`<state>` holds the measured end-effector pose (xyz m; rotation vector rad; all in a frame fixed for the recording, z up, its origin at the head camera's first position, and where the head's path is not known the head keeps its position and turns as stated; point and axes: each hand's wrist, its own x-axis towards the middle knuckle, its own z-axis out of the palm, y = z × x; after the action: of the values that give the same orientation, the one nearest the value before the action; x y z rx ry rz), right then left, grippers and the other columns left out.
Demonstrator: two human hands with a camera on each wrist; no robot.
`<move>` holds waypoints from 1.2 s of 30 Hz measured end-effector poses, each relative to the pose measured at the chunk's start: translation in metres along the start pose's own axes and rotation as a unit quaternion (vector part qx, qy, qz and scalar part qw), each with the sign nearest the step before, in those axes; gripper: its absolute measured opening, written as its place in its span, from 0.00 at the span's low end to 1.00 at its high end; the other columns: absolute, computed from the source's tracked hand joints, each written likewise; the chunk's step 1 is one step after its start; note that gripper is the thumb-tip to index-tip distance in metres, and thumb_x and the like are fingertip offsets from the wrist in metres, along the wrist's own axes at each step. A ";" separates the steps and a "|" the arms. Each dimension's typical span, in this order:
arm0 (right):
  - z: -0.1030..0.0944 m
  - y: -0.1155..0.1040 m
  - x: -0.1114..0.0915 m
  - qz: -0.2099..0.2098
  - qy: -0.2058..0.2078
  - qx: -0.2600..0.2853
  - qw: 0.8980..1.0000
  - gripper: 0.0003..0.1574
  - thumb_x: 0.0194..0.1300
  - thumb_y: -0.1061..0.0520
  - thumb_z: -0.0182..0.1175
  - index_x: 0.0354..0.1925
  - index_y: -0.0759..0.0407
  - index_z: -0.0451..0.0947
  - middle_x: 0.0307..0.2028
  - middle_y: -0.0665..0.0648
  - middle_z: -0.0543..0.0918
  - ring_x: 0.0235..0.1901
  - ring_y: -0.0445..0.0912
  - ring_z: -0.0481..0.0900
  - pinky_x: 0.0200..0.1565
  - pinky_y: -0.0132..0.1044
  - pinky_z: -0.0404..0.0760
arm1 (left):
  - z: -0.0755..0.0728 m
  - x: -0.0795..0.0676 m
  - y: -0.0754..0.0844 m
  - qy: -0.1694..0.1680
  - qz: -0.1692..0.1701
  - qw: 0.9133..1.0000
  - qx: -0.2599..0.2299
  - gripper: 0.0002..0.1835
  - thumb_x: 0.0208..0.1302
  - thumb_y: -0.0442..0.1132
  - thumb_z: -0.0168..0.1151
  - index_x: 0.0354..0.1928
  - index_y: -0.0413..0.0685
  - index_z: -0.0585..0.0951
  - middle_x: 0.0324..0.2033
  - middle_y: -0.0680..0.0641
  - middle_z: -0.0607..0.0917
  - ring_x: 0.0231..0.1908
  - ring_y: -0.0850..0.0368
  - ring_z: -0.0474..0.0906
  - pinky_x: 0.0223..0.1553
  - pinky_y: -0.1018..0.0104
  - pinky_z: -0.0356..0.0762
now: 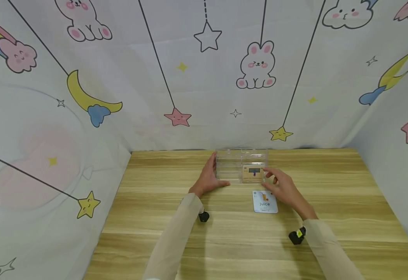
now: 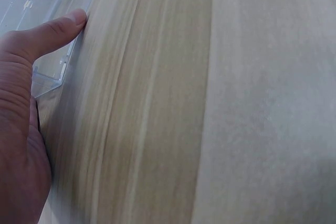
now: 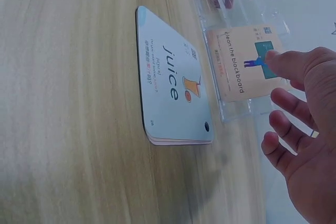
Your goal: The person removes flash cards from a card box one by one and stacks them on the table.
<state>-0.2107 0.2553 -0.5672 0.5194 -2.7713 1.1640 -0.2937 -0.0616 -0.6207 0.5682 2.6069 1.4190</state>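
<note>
A clear plastic box [image 1: 229,174] with compartments stands at the table's back, and my left hand [image 1: 211,175] rests against its left side. In the left wrist view the thumb [image 2: 63,29] lies along the box's front edge. A tan "clean the blackboard" card [image 3: 231,72] sits in the front right compartment. My right hand [image 1: 283,187] is at that compartment's right side, one fingertip [image 3: 274,59] over the card's picture; whether it touches cannot be told. The other fingers are loosely bent with nothing between them. A pale blue "juice" card [image 3: 170,85] lies before the box, atop a small stack.
The wood-grain table [image 1: 232,241] runs back to a white printed curtain [image 1: 211,89], which stands close behind the box. More curtain hangs at the left and right sides. A small black wrist camera [image 1: 296,236] is by the right sleeve.
</note>
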 end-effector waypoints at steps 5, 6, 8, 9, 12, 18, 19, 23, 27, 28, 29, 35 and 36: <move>0.000 -0.002 0.004 0.007 0.005 -0.006 1.000 0.31 0.69 0.61 0.69 0.67 0.66 0.74 0.48 0.65 0.83 0.35 0.50 0.74 0.38 0.45 0.76 | 0.000 -0.001 0.001 -0.001 0.004 1.000 0.000 0.76 0.45 0.47 0.88 0.84 0.50 0.39 0.81 0.43 0.52 0.78 0.50 0.54 0.75 0.65 0.59; 0.001 -0.002 0.004 0.008 0.006 -0.006 1.000 0.31 0.69 0.61 0.69 0.67 0.66 0.74 0.48 0.65 0.83 0.35 0.50 0.74 0.38 0.45 0.76 | 0.000 -0.001 0.001 -0.001 0.004 1.000 0.001 0.75 0.46 0.47 0.88 0.84 0.51 0.39 0.81 0.43 0.52 0.78 0.50 0.54 0.75 0.65 0.59; 0.001 -0.003 0.004 0.010 0.008 -0.008 1.000 0.31 0.69 0.61 0.69 0.66 0.66 0.74 0.48 0.66 0.83 0.36 0.50 0.74 0.38 0.45 0.76 | 0.000 -0.001 0.001 -0.002 0.004 1.000 0.002 0.75 0.46 0.47 0.88 0.84 0.51 0.39 0.81 0.43 0.52 0.78 0.51 0.54 0.75 0.66 0.59; 0.001 -0.003 0.005 0.010 0.009 -0.008 1.000 0.30 0.69 0.61 0.69 0.66 0.66 0.74 0.48 0.66 0.83 0.36 0.50 0.75 0.38 0.45 0.76 | 0.000 -0.002 0.002 -0.002 0.004 1.000 0.002 0.75 0.46 0.47 0.88 0.84 0.51 0.39 0.81 0.43 0.52 0.78 0.51 0.54 0.74 0.66 0.59; 0.002 -0.004 0.005 0.008 0.012 -0.010 1.000 0.30 0.69 0.61 0.69 0.66 0.66 0.75 0.48 0.67 0.83 0.36 0.51 0.75 0.38 0.45 0.76 | 0.000 -0.002 0.002 -0.002 0.004 1.000 0.002 0.75 0.46 0.47 0.88 0.84 0.52 0.40 0.81 0.43 0.52 0.78 0.51 0.54 0.74 0.66 0.59; 0.004 -0.004 0.004 0.003 0.024 -0.012 1.000 0.30 0.68 0.61 0.70 0.65 0.67 0.75 0.47 0.67 0.83 0.35 0.50 0.75 0.36 0.43 0.75 | 0.000 -0.003 0.001 -0.002 0.005 1.000 -0.004 0.75 0.47 0.47 0.88 0.84 0.52 0.39 0.81 0.43 0.52 0.78 0.51 0.54 0.74 0.65 0.60; 0.005 -0.003 0.003 0.004 0.025 -0.012 1.000 0.30 0.68 0.61 0.70 0.65 0.67 0.75 0.47 0.67 0.83 0.35 0.50 0.75 0.36 0.43 0.74 | 0.000 -0.003 0.001 -0.002 0.005 1.000 -0.003 0.75 0.47 0.47 0.87 0.84 0.52 0.39 0.81 0.43 0.52 0.78 0.51 0.54 0.74 0.65 0.60; 0.006 -0.003 0.003 0.011 0.023 -0.006 1.000 0.31 0.69 0.61 0.69 0.66 0.66 0.74 0.47 0.67 0.83 0.35 0.52 0.75 0.36 0.43 0.74 | 0.000 -0.003 0.000 -0.004 0.004 1.000 -0.001 0.75 0.47 0.48 0.87 0.84 0.53 0.39 0.81 0.44 0.51 0.78 0.51 0.53 0.74 0.65 0.60; 0.006 -0.003 0.003 0.024 0.017 -0.003 1.000 0.32 0.69 0.60 0.69 0.68 0.65 0.73 0.48 0.66 0.83 0.37 0.52 0.75 0.38 0.45 0.75 | 0.000 -0.003 0.000 -0.004 0.005 1.000 -0.001 0.75 0.47 0.48 0.87 0.84 0.52 0.39 0.81 0.43 0.51 0.78 0.51 0.53 0.75 0.64 0.60; 0.006 -0.003 0.003 0.026 0.015 -0.002 1.000 0.32 0.70 0.60 0.69 0.68 0.65 0.73 0.49 0.66 0.83 0.37 0.52 0.75 0.38 0.45 0.75 | 0.000 -0.003 0.000 -0.004 0.005 1.000 -0.001 0.75 0.47 0.48 0.87 0.84 0.52 0.39 0.81 0.43 0.51 0.78 0.51 0.53 0.75 0.64 0.60; 0.006 -0.003 0.003 0.028 0.014 -0.001 1.000 0.32 0.70 0.60 0.69 0.68 0.64 0.73 0.49 0.66 0.83 0.38 0.52 0.75 0.39 0.45 0.75 | 0.000 -0.003 0.000 -0.004 0.004 1.000 0.000 0.75 0.47 0.48 0.87 0.84 0.52 0.39 0.81 0.43 0.51 0.78 0.51 0.53 0.75 0.64 0.60; 0.005 -0.005 0.003 0.033 0.013 -0.004 0.999 0.30 0.70 0.60 0.69 0.67 0.64 0.74 0.50 0.66 0.83 0.38 0.52 0.75 0.39 0.47 0.75 | 0.000 -0.003 0.001 -0.005 0.002 1.000 0.003 0.76 0.47 0.48 0.87 0.84 0.54 0.38 0.81 0.44 0.51 0.78 0.53 0.53 0.74 0.68 0.59; 0.005 -0.005 0.003 0.033 0.014 -0.004 0.999 0.29 0.71 0.60 0.68 0.66 0.64 0.74 0.50 0.66 0.83 0.38 0.52 0.75 0.39 0.47 0.75 | 0.000 -0.003 0.001 -0.005 0.001 1.000 0.003 0.76 0.47 0.48 0.87 0.84 0.54 0.38 0.81 0.44 0.51 0.78 0.53 0.53 0.74 0.68 0.59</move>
<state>-0.2118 0.2478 -0.5668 0.4123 -2.7884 1.1622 -0.2906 -0.0621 -0.6204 0.5779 2.6039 1.4064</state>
